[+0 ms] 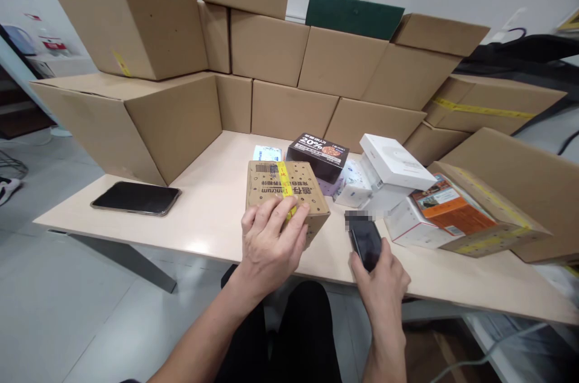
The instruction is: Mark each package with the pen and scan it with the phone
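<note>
A small printed cardboard box (pixel 259 193) with a yellow tape strip over its top stands near the table's front edge. My left hand (pixel 274 238) is closed over the box's near upper edge, fingers pressed on its top and tape. To the right, my right hand (pixel 382 280) grips a slim black phone-like device (pixel 367 244) between thumb and fingers, just over the table. The device's far end is blurred out by pixelation. Behind the cardboard box sit a black box (pixel 319 151) with white print and a small white-and-blue pack (pixel 266 154).
A smartphone (pixel 136 198) lies at the table's left. Large cardboard boxes (pixel 294 108) are stacked like a wall along the back. On the right are a flat white box (pixel 398 163), an orange-labelled box (pixel 456 208) and an opened carton (pixel 520 184). The pale table (pixel 203 214) has a near edge by my knees.
</note>
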Tool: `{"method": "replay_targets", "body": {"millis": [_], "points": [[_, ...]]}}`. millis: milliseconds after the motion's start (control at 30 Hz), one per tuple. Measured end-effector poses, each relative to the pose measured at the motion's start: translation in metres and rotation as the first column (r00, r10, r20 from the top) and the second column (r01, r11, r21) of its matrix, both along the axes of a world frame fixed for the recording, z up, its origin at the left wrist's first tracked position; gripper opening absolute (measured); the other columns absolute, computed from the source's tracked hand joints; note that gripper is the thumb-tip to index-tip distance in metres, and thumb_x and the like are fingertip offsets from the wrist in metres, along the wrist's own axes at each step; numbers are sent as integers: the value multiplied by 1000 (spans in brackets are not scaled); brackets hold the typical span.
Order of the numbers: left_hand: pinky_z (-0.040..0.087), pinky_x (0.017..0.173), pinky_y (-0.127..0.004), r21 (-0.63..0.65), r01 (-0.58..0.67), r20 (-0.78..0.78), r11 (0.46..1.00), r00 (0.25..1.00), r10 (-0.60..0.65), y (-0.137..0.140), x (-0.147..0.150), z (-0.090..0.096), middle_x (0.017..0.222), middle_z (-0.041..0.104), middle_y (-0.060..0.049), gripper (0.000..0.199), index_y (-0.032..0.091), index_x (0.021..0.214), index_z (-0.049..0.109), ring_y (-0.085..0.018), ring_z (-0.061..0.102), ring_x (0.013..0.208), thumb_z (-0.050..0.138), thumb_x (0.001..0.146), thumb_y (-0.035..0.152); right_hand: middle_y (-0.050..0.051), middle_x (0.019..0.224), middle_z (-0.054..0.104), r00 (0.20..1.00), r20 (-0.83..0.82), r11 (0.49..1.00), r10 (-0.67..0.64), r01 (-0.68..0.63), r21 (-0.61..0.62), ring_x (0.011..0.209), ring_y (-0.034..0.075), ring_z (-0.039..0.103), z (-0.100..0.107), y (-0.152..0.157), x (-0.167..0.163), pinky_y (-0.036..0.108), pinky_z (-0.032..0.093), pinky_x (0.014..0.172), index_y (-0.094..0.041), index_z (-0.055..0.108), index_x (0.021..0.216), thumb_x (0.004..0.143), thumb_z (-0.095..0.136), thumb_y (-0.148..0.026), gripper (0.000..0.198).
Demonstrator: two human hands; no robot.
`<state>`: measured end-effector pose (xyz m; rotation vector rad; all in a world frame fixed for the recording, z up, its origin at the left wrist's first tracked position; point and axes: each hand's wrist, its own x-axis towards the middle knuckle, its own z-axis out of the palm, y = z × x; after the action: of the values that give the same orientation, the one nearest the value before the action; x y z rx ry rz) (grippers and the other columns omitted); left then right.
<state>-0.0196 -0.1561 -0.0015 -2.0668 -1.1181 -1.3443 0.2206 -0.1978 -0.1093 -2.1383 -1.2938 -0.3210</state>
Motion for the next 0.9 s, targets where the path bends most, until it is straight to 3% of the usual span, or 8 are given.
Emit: {"method": "replay_targets", "body": {"millis": [100, 233, 333, 500, 700, 900], "points": [[36, 92, -41, -7, -2, -5, 1000, 1000, 2, 0, 0, 0, 116, 73, -7, 33, 20, 118, 68, -26, 62, 108, 67, 85, 20, 29, 119, 60, 982, -177, 997, 63, -55, 52, 112, 42, 56, 6, -5, 3, 59, 39, 98, 0, 43, 143, 81, 48, -67, 92], [36, 92, -41, -26, 8, -12, 1000, 1000, -8, -1, 0, 1, 115, 73, -6, 34, 20, 119, 67, -26, 63, 108, 67, 85, 19, 21, 141, 53, 887, -454, 990, 82, -19, 141, 128, 37, 51, 31, -16, -15, 54, 39, 107, -14, 39, 149, 77, 58, -65, 91], [37, 92, -40, -43, 28, 12, 999, 1000, -27, -2, -1, 3, 115, 74, -7, 34, 18, 121, 65, -25, 64, 108, 64, 86, 17, 16, 147, 50, 850, -500, 958, 164, -16, 286, 135, 34, 48, 53, -22, -41, 53, 36, 112, -20, 38, 150, 77, 65, -58, 87], [42, 93, -38, -67, 77, 68, 995, 995, -73, -4, -4, 7, 116, 73, -10, 37, 14, 123, 58, -24, 67, 109, 60, 86, 13, 17, 149, 46, 847, -370, 868, 382, -191, 458, 136, 33, 47, 80, -20, -81, 55, 40, 110, -22, 29, 154, 83, 65, -47, 83], [47, 99, -39, -74, 63, 111, 995, 992, -55, -6, -8, 9, 129, 62, -21, 43, 8, 131, 51, -27, 58, 125, 58, 88, 13, 17, 144, 48, 881, -15, 752, 474, -396, 527, 133, 33, 47, 103, 3, -112, 56, 42, 106, -25, 29, 154, 84, 68, -39, 81], [40, 113, -49, -73, 17, 125, 997, 992, -8, -3, -7, 4, 128, 62, -20, 43, 8, 131, 52, -28, 57, 124, 57, 88, 10, 18, 144, 49, 871, 67, 758, 486, -459, 463, 132, 33, 46, 107, 15, -126, 56, 41, 105, -23, 27, 154, 87, 65, -39, 79]]}}
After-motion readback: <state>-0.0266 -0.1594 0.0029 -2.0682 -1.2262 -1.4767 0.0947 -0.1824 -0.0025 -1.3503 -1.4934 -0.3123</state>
